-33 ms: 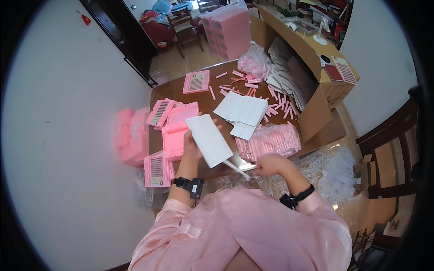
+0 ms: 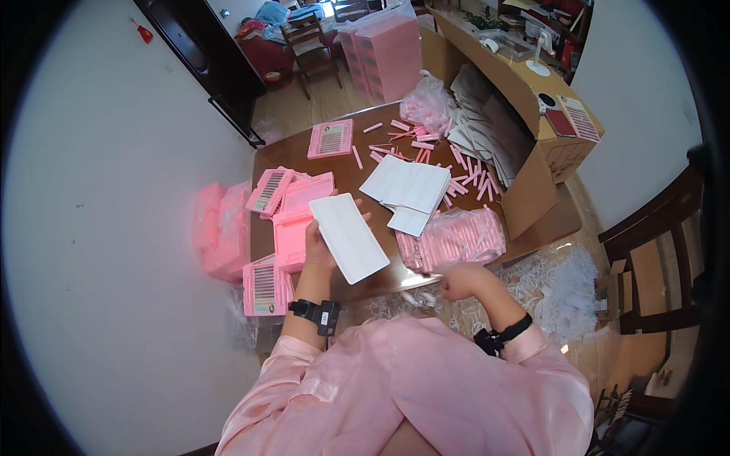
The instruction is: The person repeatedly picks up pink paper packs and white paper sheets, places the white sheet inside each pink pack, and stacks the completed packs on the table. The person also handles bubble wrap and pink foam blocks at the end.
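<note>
My left hand (image 2: 318, 247) is closed on a white rectangular card (image 2: 350, 238), gripping its left edge with fingertips showing behind the far right side. The card is held tilted above the table's near edge. To the right, my right hand (image 2: 461, 282) is curled into a loose fist just in front of the table edge. A blurred white scrap (image 2: 418, 298) shows by its fingers; whether they hold it is unclear. Beyond the card lies a stack of white cards (image 2: 407, 186). Pink plastic cases (image 2: 296, 235), some opened, sit left of my left hand.
A plastic-wrapped bundle of pink pieces (image 2: 452, 239) lies near the right hand. Small pink tubes (image 2: 479, 178) are scattered behind it. An open cardboard box (image 2: 525, 114) stands at the right on the brown table (image 2: 300, 158). White strip scraps (image 2: 566, 296) cover the floor.
A white strip stretched from the card's near end toward my right hand earlier; now it is off the card. My right hand has shifted slightly right, and the card has turned a little.
</note>
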Action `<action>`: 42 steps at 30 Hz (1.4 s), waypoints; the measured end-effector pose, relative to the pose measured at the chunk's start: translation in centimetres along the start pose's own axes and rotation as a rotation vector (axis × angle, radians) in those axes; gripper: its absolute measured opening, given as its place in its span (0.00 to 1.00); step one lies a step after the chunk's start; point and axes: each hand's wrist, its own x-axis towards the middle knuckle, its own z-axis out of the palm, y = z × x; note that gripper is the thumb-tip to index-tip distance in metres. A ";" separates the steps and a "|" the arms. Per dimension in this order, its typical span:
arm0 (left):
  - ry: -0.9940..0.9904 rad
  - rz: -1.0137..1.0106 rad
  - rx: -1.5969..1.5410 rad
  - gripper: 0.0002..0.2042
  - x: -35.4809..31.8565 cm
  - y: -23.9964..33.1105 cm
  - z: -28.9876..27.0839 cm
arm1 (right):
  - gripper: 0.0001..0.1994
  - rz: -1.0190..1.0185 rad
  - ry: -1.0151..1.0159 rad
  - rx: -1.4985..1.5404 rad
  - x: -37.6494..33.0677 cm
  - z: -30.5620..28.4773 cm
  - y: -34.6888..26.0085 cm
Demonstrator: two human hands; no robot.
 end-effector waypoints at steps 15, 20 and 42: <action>-0.247 -0.042 -0.130 0.47 -7.2 5.7 2.0 | 0.15 -0.014 0.949 0.262 7.6 -1.6 -15.8; -0.206 0.030 -0.133 0.47 -11.0 7.9 0.2 | 0.16 -0.128 0.871 0.268 7.9 0.4 -20.1; -0.192 -0.232 -0.068 0.45 -19.9 8.7 -7.5 | 0.17 -0.039 0.630 0.667 8.8 8.9 -30.0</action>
